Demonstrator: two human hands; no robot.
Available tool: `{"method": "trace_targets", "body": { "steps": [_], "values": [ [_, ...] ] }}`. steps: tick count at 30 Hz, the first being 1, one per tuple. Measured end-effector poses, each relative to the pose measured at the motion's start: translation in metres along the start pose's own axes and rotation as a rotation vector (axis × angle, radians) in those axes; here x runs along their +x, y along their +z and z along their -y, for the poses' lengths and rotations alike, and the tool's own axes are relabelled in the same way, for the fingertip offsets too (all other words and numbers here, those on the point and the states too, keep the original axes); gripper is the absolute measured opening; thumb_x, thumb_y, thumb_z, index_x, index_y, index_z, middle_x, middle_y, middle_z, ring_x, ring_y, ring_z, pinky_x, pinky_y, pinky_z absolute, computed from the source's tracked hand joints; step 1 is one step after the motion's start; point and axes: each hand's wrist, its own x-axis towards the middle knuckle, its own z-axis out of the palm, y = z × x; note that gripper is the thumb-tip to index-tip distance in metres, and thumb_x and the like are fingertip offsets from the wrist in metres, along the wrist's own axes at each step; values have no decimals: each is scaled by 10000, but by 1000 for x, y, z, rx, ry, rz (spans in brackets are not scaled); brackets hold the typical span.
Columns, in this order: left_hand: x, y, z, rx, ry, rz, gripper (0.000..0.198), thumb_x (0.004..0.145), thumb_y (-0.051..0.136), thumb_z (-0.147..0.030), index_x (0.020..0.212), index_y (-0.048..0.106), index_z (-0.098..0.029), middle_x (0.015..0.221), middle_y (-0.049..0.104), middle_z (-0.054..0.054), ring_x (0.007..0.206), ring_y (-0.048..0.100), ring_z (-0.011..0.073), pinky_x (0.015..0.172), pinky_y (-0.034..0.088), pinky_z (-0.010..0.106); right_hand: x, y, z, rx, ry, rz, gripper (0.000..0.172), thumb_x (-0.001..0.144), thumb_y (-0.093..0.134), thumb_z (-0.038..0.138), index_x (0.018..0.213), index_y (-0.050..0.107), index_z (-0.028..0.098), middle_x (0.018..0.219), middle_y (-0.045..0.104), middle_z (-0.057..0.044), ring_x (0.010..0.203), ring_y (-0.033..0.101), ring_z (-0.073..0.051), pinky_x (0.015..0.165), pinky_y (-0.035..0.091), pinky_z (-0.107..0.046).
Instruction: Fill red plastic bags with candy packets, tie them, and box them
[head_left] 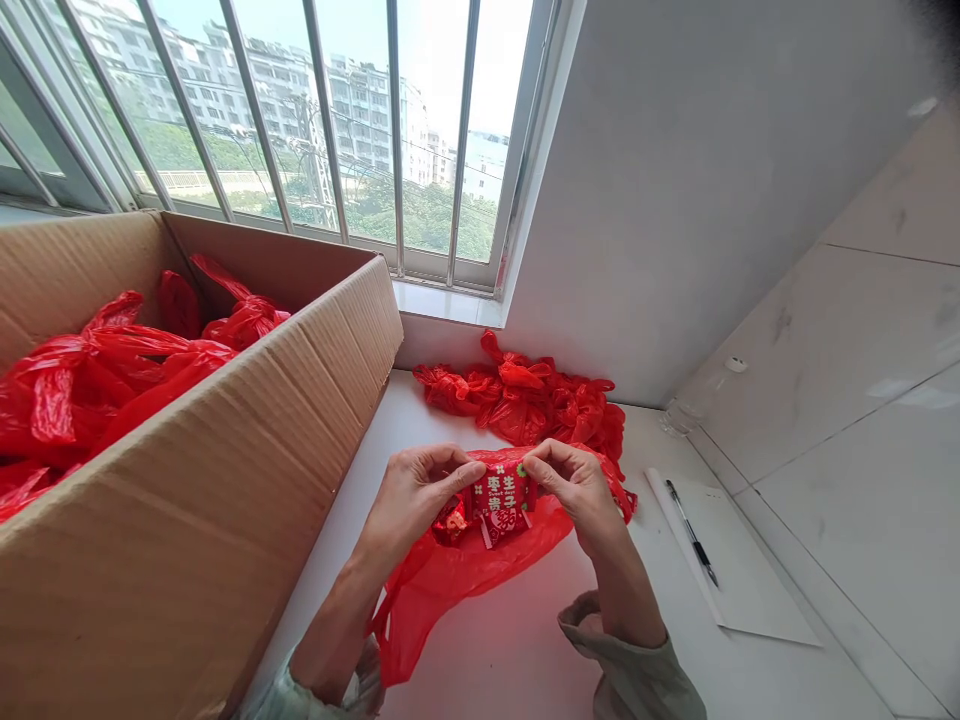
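Observation:
A small red snack packet [499,488] with white characters and the words "Sweet days" faces me above the mouth of a red plastic bag [450,592]. My left hand [421,490] pinches its upper left corner between thumb and finger. At the upper right corner, my right hand [576,482] does the same. Inside the bag, just left of this packet, sits another shiny red wrapped piece [452,520]; part of it is hidden. The bag lies spread on the white table [502,665] beneath both wrists.
A cardboard box [247,420] full of knotted red bags [135,360] stands at the left. Crumpled red bags [532,395] lie behind my hands. To the right are white paper [757,570], a black pen [691,535] and a clear bottle [701,398] by the wall.

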Motion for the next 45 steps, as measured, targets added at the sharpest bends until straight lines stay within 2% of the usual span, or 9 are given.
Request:
{"method": "trace_targets", "body": {
  "steps": [5, 8, 11, 17, 27, 32, 39, 43, 45],
  "values": [
    [3, 3, 5, 22, 34, -19, 382, 762, 703, -502, 659, 643, -140, 575, 620, 3, 527, 522, 118, 481, 393, 205, -1, 6, 2, 68, 115, 175, 341, 754, 754, 470, 905, 659, 179, 775, 616, 5, 657, 540, -113, 594, 447, -230],
    [4, 6, 5, 7, 43, -30, 363, 774, 699, -486, 687, 650, -138, 577, 615, -2, 520, 515, 109, 464, 389, 194, -1, 8, 2, 72, 111, 144, 327, 724, 789, 444, 814, 653, 162, 723, 607, 14, 619, 525, -97, 582, 427, -222],
    [3, 6, 4, -28, 25, -10, 328, 789, 700, -464, 772, 660, -139, 606, 623, -4, 529, 535, 109, 461, 402, 188, -1, 8, 1, 84, 105, 115, 329, 731, 782, 450, 828, 657, 161, 720, 625, 6, 622, 538, -107, 586, 431, -235],
    [0, 2, 7, -78, -19, 224, 274, 801, 713, -390, 871, 663, -130, 748, 660, 28, 629, 617, 139, 532, 474, 214, 1, 6, 0, 99, 93, 86, 324, 723, 792, 444, 823, 652, 169, 712, 630, 10, 630, 559, -112, 592, 458, -238],
    [3, 5, 4, -141, 4, 157, 211, 760, 739, -288, 709, 626, -118, 663, 634, -6, 583, 584, 97, 536, 473, 181, -3, 7, 6, 107, 105, 152, 341, 695, 822, 339, 952, 661, 183, 773, 654, 20, 660, 565, -93, 624, 464, -211],
    [3, 5, 6, -150, 5, 215, 198, 752, 752, -277, 796, 639, -121, 723, 657, 11, 620, 597, 110, 550, 486, 192, -2, 6, 3, 78, 79, 124, 280, 719, 795, 321, 922, 668, 178, 777, 653, 10, 682, 571, -109, 636, 475, -230],
    [1, 4, 12, -139, -6, 201, 180, 756, 745, -260, 820, 636, -133, 724, 649, 5, 641, 606, 124, 575, 490, 210, -3, 6, 6, 67, 112, 157, 311, 719, 795, 326, 969, 670, 188, 831, 671, 2, 711, 589, -110, 647, 464, -222],
    [2, 2, 9, -25, 28, 270, 203, 793, 722, -319, 865, 652, -142, 754, 659, 9, 648, 588, 119, 551, 446, 194, -3, 5, 5, 42, 141, 183, 280, 716, 794, 311, 927, 668, 178, 770, 628, 19, 677, 560, -107, 629, 448, -227],
    [2, 1, 7, 56, 57, 245, 230, 792, 725, -357, 851, 657, -145, 769, 658, 10, 679, 579, 125, 568, 444, 195, -3, 5, 5, 29, 143, 194, 261, 718, 789, 298, 915, 669, 176, 748, 602, 29, 661, 538, -102, 618, 435, -226]
  ]
}}
